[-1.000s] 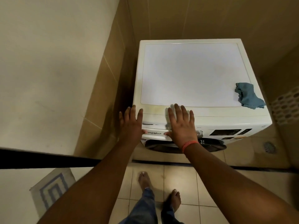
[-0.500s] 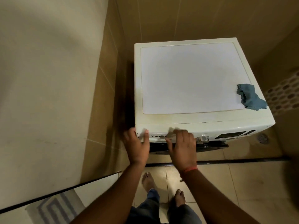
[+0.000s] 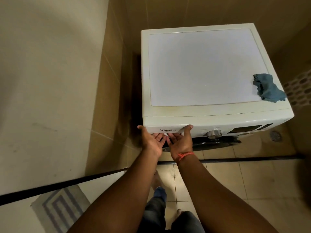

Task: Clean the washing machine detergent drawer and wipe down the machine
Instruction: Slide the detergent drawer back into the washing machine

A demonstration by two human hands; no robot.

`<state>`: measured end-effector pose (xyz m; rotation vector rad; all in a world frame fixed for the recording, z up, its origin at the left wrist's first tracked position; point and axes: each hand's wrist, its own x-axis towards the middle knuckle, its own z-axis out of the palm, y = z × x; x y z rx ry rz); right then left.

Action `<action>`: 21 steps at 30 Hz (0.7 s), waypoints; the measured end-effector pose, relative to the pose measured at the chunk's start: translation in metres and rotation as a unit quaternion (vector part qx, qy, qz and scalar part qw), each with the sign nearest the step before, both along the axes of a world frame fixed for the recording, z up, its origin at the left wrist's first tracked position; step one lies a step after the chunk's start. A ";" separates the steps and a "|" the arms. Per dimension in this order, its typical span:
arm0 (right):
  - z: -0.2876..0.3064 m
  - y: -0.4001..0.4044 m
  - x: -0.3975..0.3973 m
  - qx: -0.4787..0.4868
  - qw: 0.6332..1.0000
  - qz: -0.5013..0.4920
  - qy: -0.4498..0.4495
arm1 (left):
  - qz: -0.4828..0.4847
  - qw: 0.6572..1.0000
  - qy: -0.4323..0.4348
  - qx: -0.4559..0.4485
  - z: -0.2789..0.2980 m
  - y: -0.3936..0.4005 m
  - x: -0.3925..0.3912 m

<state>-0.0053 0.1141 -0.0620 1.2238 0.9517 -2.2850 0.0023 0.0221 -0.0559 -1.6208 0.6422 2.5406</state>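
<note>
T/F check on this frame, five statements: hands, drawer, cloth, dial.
1. Both hands, left hand and right hand, are palm-up under the detergent drawer front. True.
2. The blue cloth lies on the washing machine top, near its right edge. True.
3. The right hand holds the cloth. False: the cloth lies untouched, apart from both hands.
4. The drawer is fully removed. False: its front is at the machine.
5. The silver dial is right of the hands. True.

We note a white washing machine [image 3: 202, 68], top bare but for a crumpled blue cloth [image 3: 267, 88] at its right edge; detergent drawer [image 3: 168, 130] closed.
</note>
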 end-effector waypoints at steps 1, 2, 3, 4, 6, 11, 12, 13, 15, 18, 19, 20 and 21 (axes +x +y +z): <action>-0.002 0.002 0.003 -0.003 1.000 0.011 0.004 | -0.008 1.000 0.004 -0.012 -0.001 0.002 0.004; -0.003 0.005 0.009 -0.008 1.000 0.021 0.009 | -0.013 1.000 0.008 -0.027 -0.003 0.006 0.009; -0.005 0.009 0.016 -0.013 0.999 0.031 0.017 | -0.018 0.999 0.012 -0.042 -0.005 0.009 0.017; -0.007 0.013 0.024 -0.013 0.999 0.044 0.024 | -0.025 0.998 0.016 -0.055 -0.007 0.013 0.026; -0.010 0.022 0.041 0.004 0.997 0.081 0.021 | -0.038 0.996 0.014 -0.076 -0.012 0.019 0.044; -0.006 0.057 0.082 0.102 0.972 0.211 -0.020 | -0.049 0.991 -0.036 -0.120 -0.019 0.030 0.091; -0.004 0.063 0.090 0.117 0.965 0.234 -0.026 | -0.051 0.990 -0.045 -0.126 -0.018 0.032 0.099; -0.003 0.069 0.097 0.129 0.958 0.255 -0.031 | -0.053 0.989 -0.051 -0.128 -0.017 0.034 0.108; 0.002 0.079 0.107 0.142 0.944 0.294 -0.042 | -0.058 0.988 -0.060 -0.129 -0.015 0.038 0.123; 0.011 0.091 0.114 0.148 0.922 0.355 -0.047 | -0.081 0.986 -0.068 -0.126 -0.012 0.035 0.137; 0.013 0.095 0.114 0.155 0.915 0.371 -0.039 | -0.102 0.984 -0.065 -0.129 -0.011 0.031 0.139; 0.016 0.099 0.113 0.170 0.907 0.384 -0.027 | -0.127 0.980 -0.063 -0.140 -0.009 0.028 0.140; 0.018 0.101 0.111 0.195 0.897 0.398 -0.007 | -0.167 0.969 -0.073 -0.165 -0.006 0.025 0.139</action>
